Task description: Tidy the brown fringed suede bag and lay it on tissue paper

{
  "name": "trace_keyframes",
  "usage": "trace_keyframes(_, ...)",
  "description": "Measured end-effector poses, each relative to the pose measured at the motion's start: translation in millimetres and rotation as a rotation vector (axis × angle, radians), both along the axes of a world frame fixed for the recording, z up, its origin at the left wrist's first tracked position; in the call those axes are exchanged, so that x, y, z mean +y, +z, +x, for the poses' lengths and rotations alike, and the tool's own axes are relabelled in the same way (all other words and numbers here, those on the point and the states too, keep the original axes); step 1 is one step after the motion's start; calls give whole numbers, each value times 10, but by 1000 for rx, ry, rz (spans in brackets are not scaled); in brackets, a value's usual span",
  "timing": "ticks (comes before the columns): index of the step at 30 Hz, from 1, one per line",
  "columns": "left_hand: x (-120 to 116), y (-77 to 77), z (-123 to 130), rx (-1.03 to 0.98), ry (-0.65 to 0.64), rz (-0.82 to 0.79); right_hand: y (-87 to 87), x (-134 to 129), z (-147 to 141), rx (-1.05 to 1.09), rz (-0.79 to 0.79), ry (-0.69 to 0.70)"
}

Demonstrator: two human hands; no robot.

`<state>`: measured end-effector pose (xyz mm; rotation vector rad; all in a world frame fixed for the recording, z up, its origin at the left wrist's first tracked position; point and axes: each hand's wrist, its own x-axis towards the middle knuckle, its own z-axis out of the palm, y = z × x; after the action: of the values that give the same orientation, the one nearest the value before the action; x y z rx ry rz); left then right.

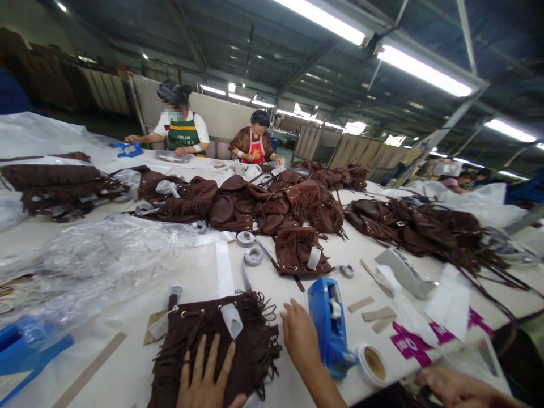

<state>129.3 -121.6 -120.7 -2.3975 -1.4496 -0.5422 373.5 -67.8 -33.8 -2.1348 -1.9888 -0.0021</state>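
Note:
A brown suede fringed bag (204,334) lies flat on the white table (297,283) right in front of me, with a white paper strip (229,314) across its top edge. My left hand (206,377) rests palm down on the bag's lower part, fingers spread. My right hand (300,334) sits on the table at the bag's right fringe, holding nothing, just left of a blue tape dispenser (329,323). A tape roll (372,362) lies by the dispenser's near end.
Piles of brown fringed bags (255,204) cover the table's middle and right (425,226). Clear plastic bags (97,255) lie at left, a grey dispenser (403,272) at right. Another person's hand (459,388) is at bottom right. Two workers (182,133) sit at the far side.

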Motion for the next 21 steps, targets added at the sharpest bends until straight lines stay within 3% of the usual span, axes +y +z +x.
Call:
trace_keyframes(5,38,-110,0,-4,-23,60,-110,-96,-489,68,104,307)
trace_keyframes(8,37,-52,-24,14,-30,80,-249,-109,-705,67,48,288)
trace_keyframes(11,23,104,-117,50,-27,87,-328,-81,-718,38,-44,255)
trace_keyframes(16,-62,396,-551,92,96,52,-287,-42,-689,-3,-138,248)
trace_keyframes(21,-230,572,-1150,80,268,27,-267,-45,-696,13,-142,256)
